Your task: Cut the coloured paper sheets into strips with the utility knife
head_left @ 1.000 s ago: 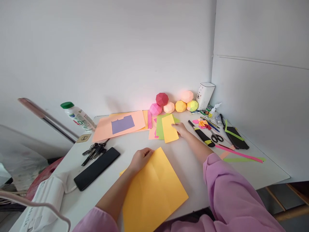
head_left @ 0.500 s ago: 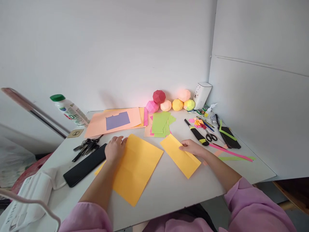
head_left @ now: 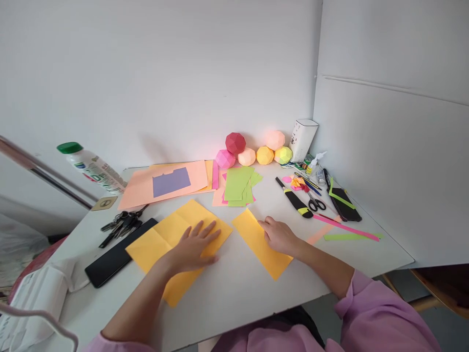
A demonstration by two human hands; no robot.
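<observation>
L hand (head_left: 193, 248) shifted, flat on creased ppr (head_left: 156, 240)

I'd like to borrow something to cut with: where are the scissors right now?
The scissors lie in the head view, right of centre, between the yellow-and-black cutter and the black phone.

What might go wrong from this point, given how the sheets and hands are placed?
The large yellow sheet overlaps the black slab, so pressing with the left hand there might leave an unwanted crease.

The right forearm lies close to the loose peach strip and might sweep it aside.
</observation>
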